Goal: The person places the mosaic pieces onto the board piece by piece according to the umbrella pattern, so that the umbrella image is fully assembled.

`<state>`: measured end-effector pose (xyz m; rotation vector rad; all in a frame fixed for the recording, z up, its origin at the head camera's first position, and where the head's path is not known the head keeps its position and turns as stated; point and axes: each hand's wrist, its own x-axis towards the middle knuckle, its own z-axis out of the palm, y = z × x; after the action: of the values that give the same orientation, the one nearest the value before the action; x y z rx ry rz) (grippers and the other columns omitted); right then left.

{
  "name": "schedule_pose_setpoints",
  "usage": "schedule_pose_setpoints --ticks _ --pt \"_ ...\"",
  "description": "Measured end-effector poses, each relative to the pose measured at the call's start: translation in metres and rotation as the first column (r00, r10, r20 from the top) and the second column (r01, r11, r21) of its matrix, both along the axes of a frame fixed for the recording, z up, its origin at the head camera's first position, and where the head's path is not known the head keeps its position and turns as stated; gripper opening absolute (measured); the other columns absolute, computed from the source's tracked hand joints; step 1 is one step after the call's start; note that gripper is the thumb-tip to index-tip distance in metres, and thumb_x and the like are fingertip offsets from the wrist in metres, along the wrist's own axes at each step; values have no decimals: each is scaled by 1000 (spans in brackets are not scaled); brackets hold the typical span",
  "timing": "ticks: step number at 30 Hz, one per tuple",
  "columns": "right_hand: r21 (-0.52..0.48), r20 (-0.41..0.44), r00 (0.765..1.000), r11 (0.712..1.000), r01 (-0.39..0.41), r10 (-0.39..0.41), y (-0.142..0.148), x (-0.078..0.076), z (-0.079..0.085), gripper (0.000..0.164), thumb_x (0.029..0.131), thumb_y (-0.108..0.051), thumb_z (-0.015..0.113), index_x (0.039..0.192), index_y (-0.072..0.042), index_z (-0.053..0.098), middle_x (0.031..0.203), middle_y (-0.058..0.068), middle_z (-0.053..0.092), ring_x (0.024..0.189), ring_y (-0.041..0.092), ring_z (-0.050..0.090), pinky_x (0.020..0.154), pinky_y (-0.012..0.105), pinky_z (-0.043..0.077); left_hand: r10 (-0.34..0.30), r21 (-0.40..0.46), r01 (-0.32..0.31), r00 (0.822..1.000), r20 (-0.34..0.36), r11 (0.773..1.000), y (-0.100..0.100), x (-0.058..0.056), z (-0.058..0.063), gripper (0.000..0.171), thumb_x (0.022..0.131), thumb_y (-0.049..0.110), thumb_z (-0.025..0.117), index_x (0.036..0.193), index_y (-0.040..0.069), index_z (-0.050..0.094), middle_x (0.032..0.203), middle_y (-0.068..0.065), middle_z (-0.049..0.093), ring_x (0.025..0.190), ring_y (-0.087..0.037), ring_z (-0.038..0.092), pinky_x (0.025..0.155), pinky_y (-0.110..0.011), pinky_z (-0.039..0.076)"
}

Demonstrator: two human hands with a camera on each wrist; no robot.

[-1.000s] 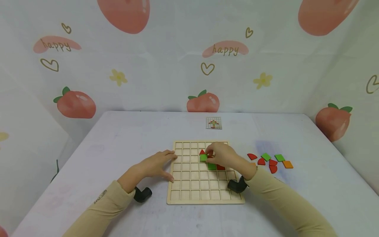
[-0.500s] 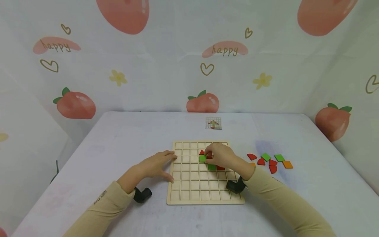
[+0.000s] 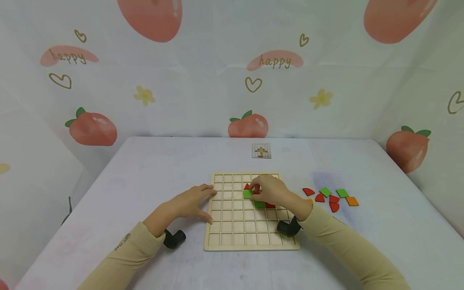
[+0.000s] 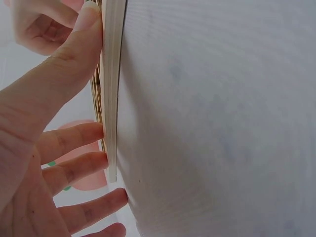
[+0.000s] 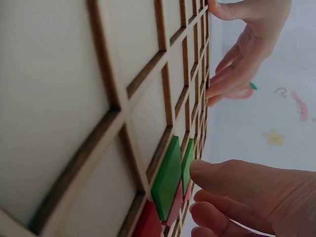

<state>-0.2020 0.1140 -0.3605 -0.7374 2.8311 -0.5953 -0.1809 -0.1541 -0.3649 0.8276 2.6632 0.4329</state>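
In the head view, a wooden grid board (image 3: 232, 227) lies on the table. My left hand (image 3: 186, 201) rests at its left side, fingers extended. Thumb and two fingertips touch the edge in the left wrist view, while other fingers reach the table. My right hand (image 3: 273, 190) bends over the upper middle of the grid, with thumb and index at a green square tile (image 3: 247, 194). The thumb tip meets this tile in the right wrist view. A red triangle tile (image 3: 247, 186) sits above it; another green square (image 3: 259, 204) and red tile (image 3: 270, 205) lie below. Some tiles are partly hidden by my right hand.
To the right of the board lie loose red quarter-round tiles (image 3: 334, 207), green squares (image 3: 342, 193) and an orange square (image 3: 352, 201). A small pattern card (image 3: 261, 151) lies behind the board. A black wrist device (image 3: 288, 228) hangs under the right sleeve.
The right hand has drawn very slightly left, with the green square tile seated a touch farther left in its cell. The left hand keeps its place.
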Motion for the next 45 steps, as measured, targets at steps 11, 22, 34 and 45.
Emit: schedule_pose_setpoints --ticks 11,22,34,45 --pt "-97 10 995 991 96 -96 44 -6 13 26 82 -18 70 102 -2 67 84 8 64 67 14 54 57 23 43 1 -3 -1 1000 -6 1000 1 0 0 84 70 43 77 136 2 44 146 -19 37 131 -41 39 107 -52 36" --pt "-83 110 981 982 170 -160 110 -4 20 27 82 -17 70 101 1 64 87 11 64 73 17 56 61 24 47 3 -14 -3 1000 -11 1000 0 1 1 84 71 42 77 136 3 43 145 -18 37 130 -41 40 106 -51 37" --pt "-76 227 971 992 97 -78 155 9 4 26 75 -20 77 94 -6 67 78 -1 59 66 9 50 57 20 43 -1 -21 0 1000 -19 1000 1 -1 0 84 71 44 77 136 3 44 145 -19 38 130 -41 40 106 -51 37" --pt "-83 189 981 995 54 -38 155 15 -4 20 73 -15 77 88 -6 66 73 -3 55 61 3 43 55 18 40 -17 -21 17 999 -36 1000 0 0 0 83 71 43 77 135 1 44 144 -20 39 129 -41 42 106 -51 37"
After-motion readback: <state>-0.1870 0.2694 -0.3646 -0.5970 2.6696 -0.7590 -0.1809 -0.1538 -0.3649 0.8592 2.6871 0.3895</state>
